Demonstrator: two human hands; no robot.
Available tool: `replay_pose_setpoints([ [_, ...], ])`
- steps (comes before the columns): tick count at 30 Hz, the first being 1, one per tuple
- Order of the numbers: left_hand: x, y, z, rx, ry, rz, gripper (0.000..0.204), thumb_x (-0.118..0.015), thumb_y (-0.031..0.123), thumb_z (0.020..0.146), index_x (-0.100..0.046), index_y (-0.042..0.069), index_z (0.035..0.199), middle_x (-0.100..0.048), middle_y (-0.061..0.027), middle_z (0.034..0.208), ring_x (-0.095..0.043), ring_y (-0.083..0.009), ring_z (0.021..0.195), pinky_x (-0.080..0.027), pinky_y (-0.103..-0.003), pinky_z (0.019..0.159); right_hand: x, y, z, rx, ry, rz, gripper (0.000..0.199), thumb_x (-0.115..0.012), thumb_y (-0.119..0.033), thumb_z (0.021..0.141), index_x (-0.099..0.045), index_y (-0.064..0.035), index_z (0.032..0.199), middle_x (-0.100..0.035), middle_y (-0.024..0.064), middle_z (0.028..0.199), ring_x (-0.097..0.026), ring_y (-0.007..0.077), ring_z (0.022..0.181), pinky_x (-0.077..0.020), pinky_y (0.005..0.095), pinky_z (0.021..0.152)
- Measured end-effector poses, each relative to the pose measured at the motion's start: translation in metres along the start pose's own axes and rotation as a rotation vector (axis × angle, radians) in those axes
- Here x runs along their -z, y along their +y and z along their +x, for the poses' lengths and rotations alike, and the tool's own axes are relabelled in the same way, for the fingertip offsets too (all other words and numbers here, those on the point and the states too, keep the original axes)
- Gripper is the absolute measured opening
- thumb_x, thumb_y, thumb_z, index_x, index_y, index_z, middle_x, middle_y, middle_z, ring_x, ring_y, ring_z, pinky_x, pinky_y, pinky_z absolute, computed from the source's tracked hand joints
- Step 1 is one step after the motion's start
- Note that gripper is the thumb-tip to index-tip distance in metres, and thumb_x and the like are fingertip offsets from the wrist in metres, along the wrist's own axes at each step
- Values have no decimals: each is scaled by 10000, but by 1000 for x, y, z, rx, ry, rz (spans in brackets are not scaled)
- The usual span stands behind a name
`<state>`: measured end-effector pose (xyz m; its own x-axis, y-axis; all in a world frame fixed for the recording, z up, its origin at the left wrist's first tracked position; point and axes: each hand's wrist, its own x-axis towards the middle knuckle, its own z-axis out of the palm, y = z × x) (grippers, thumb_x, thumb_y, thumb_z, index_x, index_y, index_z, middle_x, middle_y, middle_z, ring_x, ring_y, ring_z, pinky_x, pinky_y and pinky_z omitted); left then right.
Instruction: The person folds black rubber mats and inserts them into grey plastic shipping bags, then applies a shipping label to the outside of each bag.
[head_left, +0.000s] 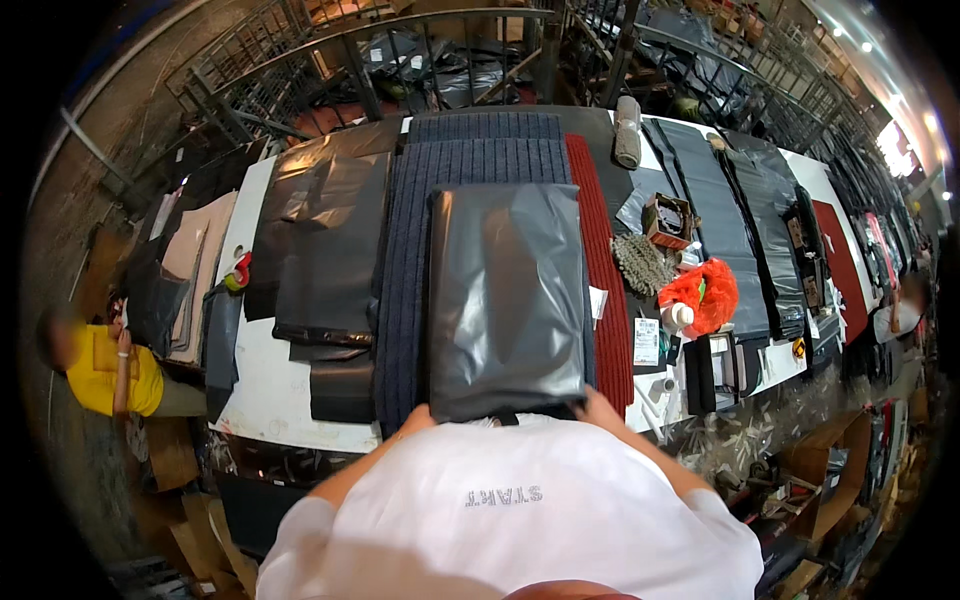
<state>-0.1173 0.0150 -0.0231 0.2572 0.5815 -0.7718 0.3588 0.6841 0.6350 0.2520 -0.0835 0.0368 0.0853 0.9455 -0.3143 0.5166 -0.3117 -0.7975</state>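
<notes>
In the centre of my view, a glossy dark-grey plastic package [510, 300] is over ribbed navy mats [405, 250] on the white table [268, 385]. I see the left hand [419, 417] at its near-left corner and the right hand [594, 408] at its near-right; with fingers mostly hidden, I cannot tell whether they grip. A ribbed red mat [602, 285] lies just right.

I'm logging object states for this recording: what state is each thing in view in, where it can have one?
Dark grey plastic package: lying flat; sealed or open, cannot tell
Blue ribbed mats: spread flat, partly covered
Red ribbed mat: flat, partly covered
Grey roll: rolled up
Small box: open
Orange-red bag: crumpled
Left hand, right hand: at the package's near corners, fingers mostly hidden
</notes>
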Motion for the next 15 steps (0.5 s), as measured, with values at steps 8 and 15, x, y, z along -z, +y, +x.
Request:
replay_pose_setpoints([
  [8, 31, 75, 47, -656, 204, 538, 260, -486, 204, 996, -628, -8, 945, -632, -128, 687, -632, -218, 620, -490, -389, 614, 58, 11, 97, -17, 273, -312, 236, -536, -2, 811, -655, 24, 1013, -680, 297, 986, -641, 471, 1006, -504, 542, 837],
  [15, 24, -7, 35, -506, 172, 232, 376, -549, 300, 988, -643, 14, 762, -607, -85, 614, -575, -154, 475, -444, -340, 450, 10, 97, 45, -205, 105, 535, 131, -587, -110, 973, -684, -22, 961, -655, 64, 806, -677, 172, 734, -563, 309, 609],
])
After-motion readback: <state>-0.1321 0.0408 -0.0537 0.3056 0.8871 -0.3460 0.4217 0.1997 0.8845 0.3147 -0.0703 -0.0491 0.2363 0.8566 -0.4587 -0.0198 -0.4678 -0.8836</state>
